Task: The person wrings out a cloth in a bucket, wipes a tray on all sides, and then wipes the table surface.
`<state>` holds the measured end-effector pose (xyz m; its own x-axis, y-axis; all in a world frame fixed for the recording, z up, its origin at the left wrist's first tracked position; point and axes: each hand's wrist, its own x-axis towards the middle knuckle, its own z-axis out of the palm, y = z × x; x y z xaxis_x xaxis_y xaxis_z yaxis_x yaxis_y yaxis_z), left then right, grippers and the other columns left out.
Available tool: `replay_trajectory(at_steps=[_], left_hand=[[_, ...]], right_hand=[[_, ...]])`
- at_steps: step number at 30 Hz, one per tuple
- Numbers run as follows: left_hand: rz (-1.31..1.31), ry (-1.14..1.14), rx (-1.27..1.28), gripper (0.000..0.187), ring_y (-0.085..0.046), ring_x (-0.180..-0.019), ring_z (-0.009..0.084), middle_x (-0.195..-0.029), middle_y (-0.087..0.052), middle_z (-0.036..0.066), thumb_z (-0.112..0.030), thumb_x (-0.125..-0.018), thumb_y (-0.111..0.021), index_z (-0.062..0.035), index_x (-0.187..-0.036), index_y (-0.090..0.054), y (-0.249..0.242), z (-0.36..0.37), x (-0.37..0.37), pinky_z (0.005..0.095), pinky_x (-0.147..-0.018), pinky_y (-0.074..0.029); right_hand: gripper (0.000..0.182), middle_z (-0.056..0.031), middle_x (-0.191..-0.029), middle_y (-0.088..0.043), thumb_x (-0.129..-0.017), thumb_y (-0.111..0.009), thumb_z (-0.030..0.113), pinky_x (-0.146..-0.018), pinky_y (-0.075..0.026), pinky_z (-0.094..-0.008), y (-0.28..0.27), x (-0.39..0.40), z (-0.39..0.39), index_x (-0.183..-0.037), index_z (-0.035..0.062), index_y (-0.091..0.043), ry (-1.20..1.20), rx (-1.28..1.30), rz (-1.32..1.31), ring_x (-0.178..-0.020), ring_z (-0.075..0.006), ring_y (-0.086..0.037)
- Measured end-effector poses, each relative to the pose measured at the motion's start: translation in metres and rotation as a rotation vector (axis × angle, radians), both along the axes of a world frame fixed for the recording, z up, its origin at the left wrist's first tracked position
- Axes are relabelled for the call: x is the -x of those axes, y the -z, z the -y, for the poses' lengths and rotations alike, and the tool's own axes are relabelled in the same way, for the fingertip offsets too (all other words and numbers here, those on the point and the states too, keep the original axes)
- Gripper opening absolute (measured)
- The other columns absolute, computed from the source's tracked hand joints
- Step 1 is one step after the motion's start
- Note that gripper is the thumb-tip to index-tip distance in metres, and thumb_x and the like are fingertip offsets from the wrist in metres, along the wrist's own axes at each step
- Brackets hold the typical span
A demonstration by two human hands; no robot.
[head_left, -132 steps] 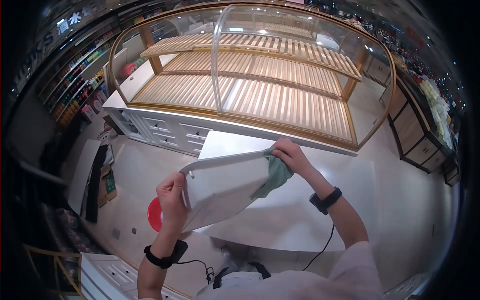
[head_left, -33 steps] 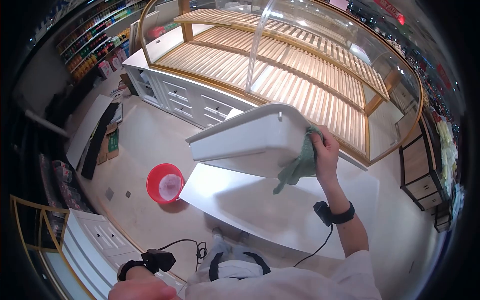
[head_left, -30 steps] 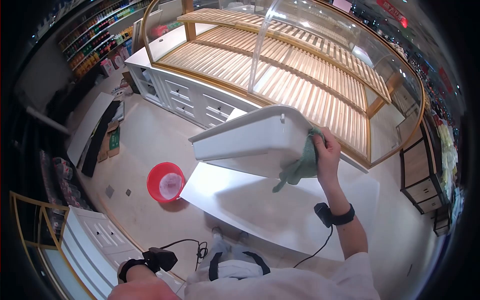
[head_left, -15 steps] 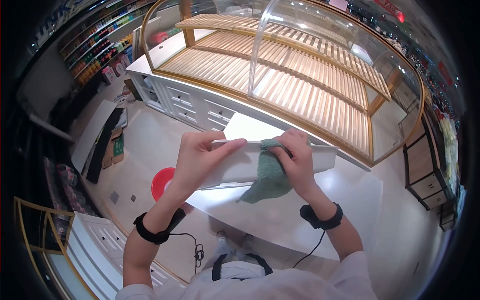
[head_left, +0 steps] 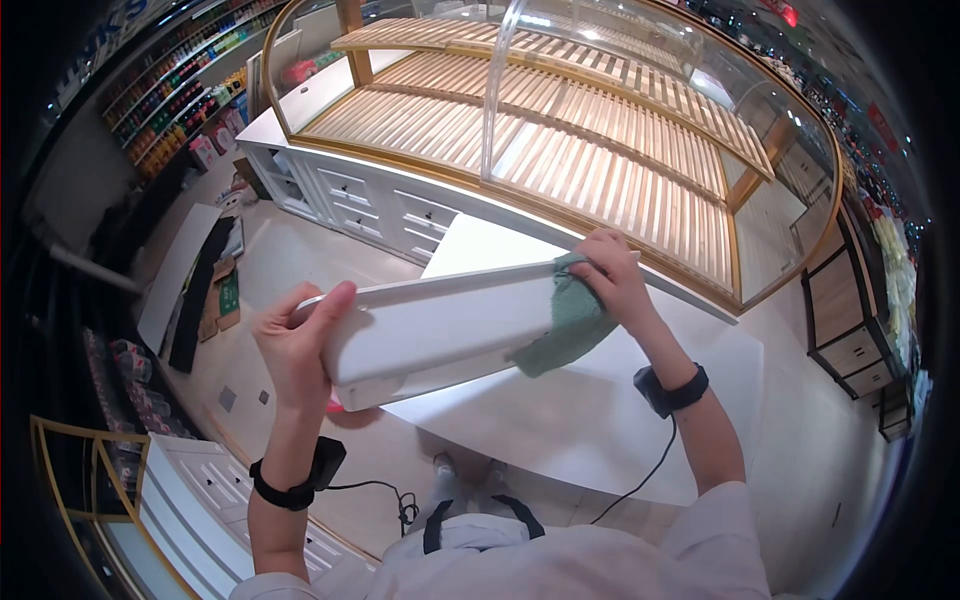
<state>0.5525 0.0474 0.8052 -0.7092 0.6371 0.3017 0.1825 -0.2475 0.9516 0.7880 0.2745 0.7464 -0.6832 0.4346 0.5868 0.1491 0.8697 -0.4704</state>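
A long white plastic bin or tray (head_left: 440, 325) is held up in front of me, tilted, with its smooth outer side facing me. My left hand (head_left: 300, 335) grips its left end, thumb over the rim and the other fingers behind. A green cloth (head_left: 570, 325) drapes over the rim near the right end. My right hand (head_left: 612, 275) is closed on that cloth, pinching it against the rim. The tray's inside is turned away from me and hidden.
Below the tray is a white tabletop (head_left: 660, 400). Beyond it stands a curved glass display case (head_left: 480, 130) with slatted wooden shelves. A red round object (head_left: 335, 403) shows behind the tray's lower left. Boards (head_left: 180, 270) lie on the floor at left.
My left hand has moved left, from the rim to the tray's end. My right hand and the cloth have shifted right and slightly up, and more of the tray's side shows.
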Motion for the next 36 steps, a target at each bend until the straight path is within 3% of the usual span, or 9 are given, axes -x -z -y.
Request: replay_trajectory(at_steps=[6, 10, 14, 17, 21, 22, 25, 30, 36], left_hand=[[-0.121, -0.039, -0.082, 0.028, -0.036, -0.046, 0.0007, -0.052, -0.042, -0.006, -0.011, -0.076, -0.069, -0.0046, -0.057, -0.05, 0.006, 0.03, 0.025, 0.0176, -0.044, -0.02], [-0.067, -0.074, -0.109, 0.028, -0.037, -0.048, 0.0014, -0.053, -0.043, -0.005, -0.012, -0.077, -0.069, -0.0042, -0.058, -0.051, 0.008, 0.026, 0.025, 0.0177, -0.045, -0.022], [-0.062, -0.093, -0.133, 0.027, -0.037, -0.049, 0.0015, -0.054, -0.044, -0.005, -0.014, -0.078, -0.068, -0.0039, -0.059, -0.052, 0.011, 0.025, 0.037, 0.018, -0.046, -0.023], [-0.037, -0.076, -0.142, 0.027, -0.036, -0.049, 0.0014, -0.055, -0.043, -0.005, -0.016, -0.081, -0.066, -0.0041, -0.06, -0.053, 0.016, 0.027, 0.047, 0.0185, -0.046, -0.023], [0.003, -0.076, -0.155, 0.028, -0.036, -0.049, 0.0013, -0.055, -0.043, -0.005, -0.017, -0.083, -0.064, -0.0046, -0.06, -0.054, 0.021, 0.022, 0.046, 0.0185, -0.045, -0.023], [0.003, -0.088, -0.154, 0.028, -0.037, -0.049, 0.0013, -0.055, -0.044, -0.005, -0.017, -0.083, -0.064, -0.0047, -0.061, -0.054, 0.021, 0.02, 0.043, 0.0184, -0.045, -0.023], [0.087, -0.058, -0.175, 0.026, -0.038, -0.049, 0.0015, -0.055, -0.046, -0.004, -0.016, -0.082, -0.065, -0.0042, -0.062, -0.055, 0.018, 0.015, 0.034, 0.0185, -0.045, -0.024], [0.126, -0.185, -0.143, 0.026, -0.039, -0.049, 0.0019, -0.055, -0.047, -0.005, -0.013, -0.08, -0.068, -0.0036, -0.06, -0.056, 0.021, -0.006, 0.007, 0.0189, -0.045, -0.027], [0.285, -0.184, -0.153, 0.028, -0.038, -0.05, 0.0015, -0.057, -0.048, -0.005, -0.015, -0.082, -0.066, -0.0047, -0.06, -0.054, 0.028, -0.022, -0.005, 0.0186, -0.045, -0.027]], right_hand=[[0.013, -0.0082, -0.079, -0.055, -0.079, -0.058, 0.013, -0.081, -0.037, -0.0326, 0.022, -0.042, -0.037, -0.081, 0.001, -0.059, 0.076, 0.1, 0.063, -0.084, -0.0227, -0.048], [0.013, -0.0048, -0.078, -0.054, -0.084, -0.056, 0.011, -0.073, -0.04, -0.0256, 0.029, -0.038, -0.043, -0.088, -0.0007, -0.059, 0.019, 0.244, -0.121, -0.082, -0.0159, -0.05], [0.024, 0.0044, -0.082, -0.054, -0.093, -0.05, 0.021, -0.071, -0.038, -0.0195, 0.041, -0.032, -0.034, -0.106, 0.0028, -0.059, 0.152, 0.775, -0.436, -0.078, -0.0046, -0.046], [0.026, 0.0059, -0.085, -0.054, -0.094, -0.049, 0.021, -0.071, -0.038, -0.0186, 0.039, -0.027, -0.026, -0.111, 0.0052, -0.059, 0.182, 0.803, -0.709, -0.076, -0.0036, -0.046], [0.026, -0.0022, -0.103, -0.059, -0.095, -0.044, 0.016, -0.083, -0.039, -0.0216, 0.008, -0.006, 0.022, -0.115, 0.0043, -0.056, 0.405, 0.392, -0.689, -0.093, -0.0099, -0.05], [0.026, -0.0057, -0.115, -0.057, -0.095, -0.042, 0.012, -0.091, -0.037, -0.0251, 0.005, -0.004, 0.03, -0.116, 0.0039, -0.055, 0.4, 0.264, -0.645, -0.107, -0.0152, -0.05], [0.024, -0.0087, -0.116, -0.058, -0.089, -0.049, 0.006, -0.097, -0.035, -0.0312, 0.018, 0.005, 0.044, -0.11, 0.0025, -0.058, 0.4, 0.043, -0.466, -0.115, -0.0232, -0.049], [0.038, -0.0121, -0.119, -0.056, -0.077, -0.057, 0.0, -0.095, -0.036, -0.0408, 0.038, 0.046, 0.09, -0.114, 0.0014, -0.057, 0.066, 0.101, -0.379, -0.118, -0.0275, -0.048], [0.041, -0.0102, -0.122, -0.055, -0.076, -0.057, 0.004, -0.096, -0.036, -0.0401, 0.017, 0.098, 0.149, -0.117, 0.0022, -0.057, -0.16, -0.031, -0.304, -0.118, -0.0251, -0.048]])
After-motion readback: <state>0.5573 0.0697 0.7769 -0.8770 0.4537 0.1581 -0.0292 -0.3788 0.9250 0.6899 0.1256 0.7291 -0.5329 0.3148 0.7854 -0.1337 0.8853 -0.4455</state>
